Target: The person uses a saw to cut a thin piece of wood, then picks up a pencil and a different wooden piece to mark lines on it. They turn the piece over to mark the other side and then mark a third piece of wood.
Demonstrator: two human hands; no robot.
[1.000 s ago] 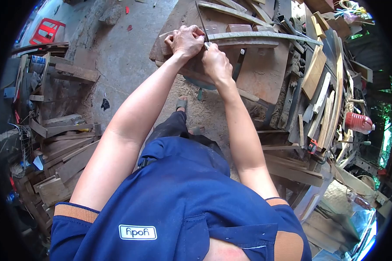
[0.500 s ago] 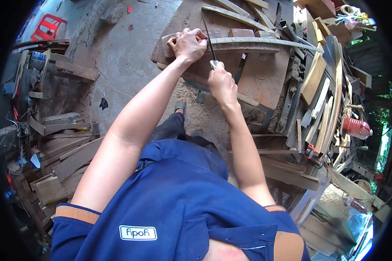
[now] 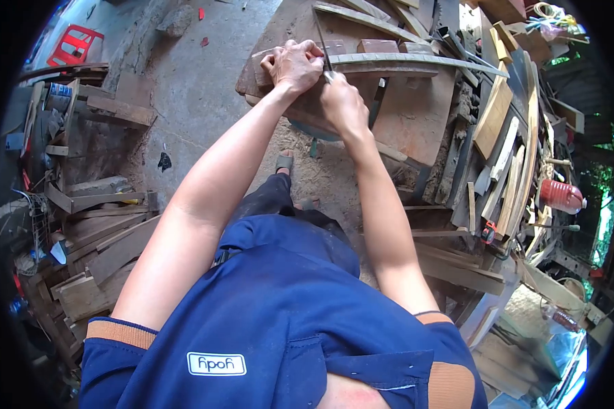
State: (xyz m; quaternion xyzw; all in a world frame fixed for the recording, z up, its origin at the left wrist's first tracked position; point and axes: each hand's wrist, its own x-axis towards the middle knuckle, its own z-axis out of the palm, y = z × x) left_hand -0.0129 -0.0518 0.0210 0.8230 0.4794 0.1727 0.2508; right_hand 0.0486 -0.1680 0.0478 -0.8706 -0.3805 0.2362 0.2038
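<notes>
A long thin wooden strip (image 3: 416,61) lies across the workbench (image 3: 413,123). My left hand (image 3: 295,68) presses down at its left end with fingers curled; the gripped end itself is hidden under them. In my right hand (image 3: 346,108) is the light handle of a handsaw (image 3: 321,39). Its narrow dark blade, seen nearly edge-on, points away from me and crosses the strip just right of my left fingers. Behind the strip sit small wooden blocks (image 3: 378,46).
More wood strips (image 3: 361,20) lie at the bench's far side. Stacked planks (image 3: 492,123) and a red plastic bottle (image 3: 561,195) are on the right. Scrap boards (image 3: 109,259) pile up on the left, and a red plastic stool (image 3: 75,45) stands at the far left.
My right hand has moved forward and slightly left with the saw, and its handle is now close to the strip. My left hand has stayed nearly in place.
</notes>
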